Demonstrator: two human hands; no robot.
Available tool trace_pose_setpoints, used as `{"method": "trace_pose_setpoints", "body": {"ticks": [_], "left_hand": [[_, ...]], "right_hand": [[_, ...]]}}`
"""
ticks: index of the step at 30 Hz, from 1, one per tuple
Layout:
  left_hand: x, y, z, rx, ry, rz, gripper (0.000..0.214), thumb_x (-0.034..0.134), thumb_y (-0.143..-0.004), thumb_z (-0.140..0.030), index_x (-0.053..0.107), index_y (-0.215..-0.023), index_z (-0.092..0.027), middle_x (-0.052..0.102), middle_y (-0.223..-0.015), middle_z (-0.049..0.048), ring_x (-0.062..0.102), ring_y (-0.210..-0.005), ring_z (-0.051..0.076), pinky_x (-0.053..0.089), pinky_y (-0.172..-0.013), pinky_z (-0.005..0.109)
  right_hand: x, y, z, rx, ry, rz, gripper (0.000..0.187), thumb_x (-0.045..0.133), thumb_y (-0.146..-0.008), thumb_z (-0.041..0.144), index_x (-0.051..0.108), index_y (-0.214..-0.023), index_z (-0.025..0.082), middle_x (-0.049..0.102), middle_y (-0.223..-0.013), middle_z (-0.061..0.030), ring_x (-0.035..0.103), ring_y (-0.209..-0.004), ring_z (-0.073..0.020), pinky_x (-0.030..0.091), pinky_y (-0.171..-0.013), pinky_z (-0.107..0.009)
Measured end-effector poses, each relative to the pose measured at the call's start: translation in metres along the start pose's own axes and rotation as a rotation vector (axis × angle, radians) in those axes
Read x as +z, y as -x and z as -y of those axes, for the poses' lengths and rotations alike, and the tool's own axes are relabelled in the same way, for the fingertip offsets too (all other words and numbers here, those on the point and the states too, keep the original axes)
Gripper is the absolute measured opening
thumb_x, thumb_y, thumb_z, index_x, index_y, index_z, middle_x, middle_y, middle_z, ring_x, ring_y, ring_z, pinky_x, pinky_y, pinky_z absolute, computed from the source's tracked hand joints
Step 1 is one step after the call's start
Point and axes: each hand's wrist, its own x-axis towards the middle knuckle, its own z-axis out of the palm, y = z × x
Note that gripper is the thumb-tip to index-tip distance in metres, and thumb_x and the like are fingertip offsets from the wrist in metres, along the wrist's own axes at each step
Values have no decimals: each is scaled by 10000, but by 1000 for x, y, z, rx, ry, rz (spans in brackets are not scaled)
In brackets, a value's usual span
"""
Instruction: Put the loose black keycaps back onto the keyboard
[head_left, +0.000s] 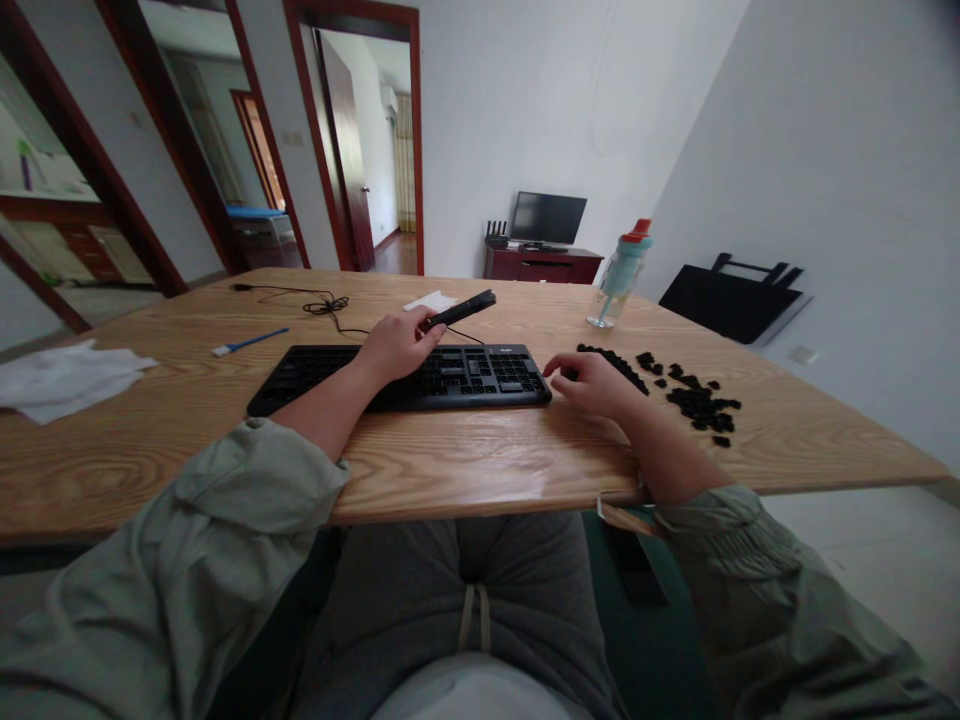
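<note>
A black keyboard (465, 375) lies on the wooden table (465, 460) in front of me, with some keycaps off. My left hand (394, 343) hovers over its middle, closed round a slim black pen-shaped tool (459, 311) that points up and to the right. My right hand (592, 383) rests on the table just right of the keyboard, fingers curled at the near end of a row of loose black keycaps (611, 361). Whether it pinches one I cannot see. More loose keycaps (697, 402) lie scattered further right.
A clear water bottle with a red cap (621, 275) stands at the back right. A black cable (322, 302), a white cloth (431, 300) and a blue brush (247, 344) lie behind the keyboard. Crumpled white tissue (64, 378) sits at the left edge.
</note>
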Motion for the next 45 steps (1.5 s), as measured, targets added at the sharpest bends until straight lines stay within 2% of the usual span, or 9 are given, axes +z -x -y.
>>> {"method": "trace_pose_setpoints", "body": {"ticks": [5,9,15,23,28,33,37,41,45], "left_hand": [[0,0,0,-5,2,-7,379,498,-901,-469,691,-1059,-183,711,-819,63,639,-744,220,451,-683,312],[0,0,0,3,12,-10,387,493,-906,-475,690,-1072,-185,706,-798,57,644,-738,220,454,-678,312],[-1,1,-1,-2,10,-9,385,492,-905,-479,692,-1063,-190,707,-799,55,640,-741,217,452,-668,307],[-2,1,-1,21,21,-15,384,494,-910,-475,690,-1062,-182,699,-796,54,637,-726,215,443,-664,308],[-4,1,-3,19,-17,-7,388,482,-915,-481,682,-1068,-186,689,-783,53,623,-712,213,429,-654,307],[-6,2,-5,15,-11,-57,395,464,-925,-493,667,-1057,-181,643,-737,44,589,-683,208,408,-631,305],[-7,3,-6,25,14,-67,381,461,-929,-480,651,-1075,-183,625,-738,36,576,-685,203,396,-624,299],[-6,3,-6,35,19,-49,378,462,-929,-476,651,-1071,-181,613,-725,31,572,-686,205,392,-626,300],[-5,4,-6,34,18,-42,384,464,-930,-486,651,-1067,-179,617,-726,29,573,-684,203,394,-629,301]], "right_hand": [[1,-2,-10,-17,-128,-19,336,545,-736,234,676,-1041,185,620,-723,-5,522,-641,-158,399,-617,-276],[1,-3,-13,2,-229,-112,279,535,-719,225,588,-990,191,614,-813,-22,552,-727,-178,434,-676,-293],[2,-5,-16,-5,-134,-64,190,529,-730,221,609,-900,199,630,-832,-33,561,-774,-192,435,-743,-320],[-7,-13,-25,138,-557,-376,196,538,-723,283,418,-873,247,710,-830,-39,402,-501,-114,332,-498,-262],[-38,-3,-29,208,-569,-609,266,627,-714,361,478,-897,237,733,-942,-80,516,-581,-131,416,-541,-271],[-66,38,-44,264,-185,-464,301,679,-719,457,666,-884,205,664,-696,-58,550,-569,-169,394,-490,-284],[-77,81,-66,310,-81,-328,371,667,-722,558,714,-867,219,672,-685,-69,576,-565,-194,423,-482,-313],[-70,118,-89,302,-6,-184,389,657,-715,608,735,-811,239,708,-730,-89,625,-619,-232,492,-562,-367],[-53,135,-100,339,81,-117,358,601,-758,560,740,-848,242,718,-737,-92,640,-631,-254,503,-577,-388]]}}
